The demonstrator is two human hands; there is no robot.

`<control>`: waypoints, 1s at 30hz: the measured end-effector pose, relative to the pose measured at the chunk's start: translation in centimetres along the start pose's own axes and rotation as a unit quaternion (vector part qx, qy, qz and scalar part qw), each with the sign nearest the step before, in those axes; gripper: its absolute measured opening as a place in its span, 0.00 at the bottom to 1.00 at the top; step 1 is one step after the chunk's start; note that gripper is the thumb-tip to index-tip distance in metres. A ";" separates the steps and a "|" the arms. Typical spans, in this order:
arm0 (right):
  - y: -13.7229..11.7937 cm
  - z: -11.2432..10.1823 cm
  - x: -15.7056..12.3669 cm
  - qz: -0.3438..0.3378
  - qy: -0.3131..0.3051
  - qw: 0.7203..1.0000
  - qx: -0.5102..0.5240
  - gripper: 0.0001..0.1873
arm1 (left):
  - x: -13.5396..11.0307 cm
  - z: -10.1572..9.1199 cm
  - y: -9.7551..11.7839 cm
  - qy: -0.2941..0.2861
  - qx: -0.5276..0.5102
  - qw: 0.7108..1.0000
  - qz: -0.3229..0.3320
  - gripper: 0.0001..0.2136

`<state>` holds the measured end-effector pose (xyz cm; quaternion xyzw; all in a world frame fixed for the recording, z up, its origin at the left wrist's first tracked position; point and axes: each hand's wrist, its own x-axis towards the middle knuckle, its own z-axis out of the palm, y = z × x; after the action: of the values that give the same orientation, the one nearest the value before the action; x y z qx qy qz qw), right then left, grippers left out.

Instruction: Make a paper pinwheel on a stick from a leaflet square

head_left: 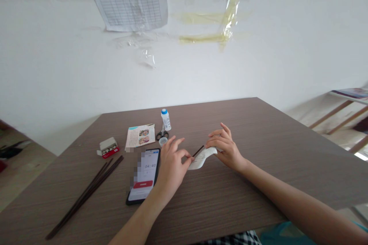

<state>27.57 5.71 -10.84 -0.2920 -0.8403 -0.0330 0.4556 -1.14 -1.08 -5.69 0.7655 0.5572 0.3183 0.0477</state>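
My left hand (171, 162) and my right hand (225, 147) hold a small strip of white printed paper (201, 157) between them, just above the brown wooden table (258, 183). A thin dark stick (197, 151) lies along the strip's upper edge. My left thumb and forefinger pinch the stick and the paper's left end. The right hand's fingers are curled round the paper's right end. A black phone (143, 176) showing a timer lies just left of my left hand.
Several long dark sticks (86, 195) lie at the left of the table. Behind the phone are a small red and grey box (108, 147), a printed booklet (140, 136), scissors (161, 134), a white glue bottle with a blue cap (166, 119) and a small cap (162, 141).
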 end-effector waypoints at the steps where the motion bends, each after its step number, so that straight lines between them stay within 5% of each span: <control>1: 0.0 0.0 0.0 -0.001 0.001 1.000 0.001 0.17 | 0.0 -0.1 0.1 -0.002 0.000 1.000 0.002 0.11; 30: -0.2 0.1 0.0 -0.013 0.021 1.000 0.002 0.17 | -0.1 0.0 0.1 0.004 -0.001 1.000 0.003 0.12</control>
<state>27.45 5.58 -10.88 -0.2790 -0.8342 -0.0432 0.4738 -1.04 -1.22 -5.71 0.7660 0.5546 0.3219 0.0458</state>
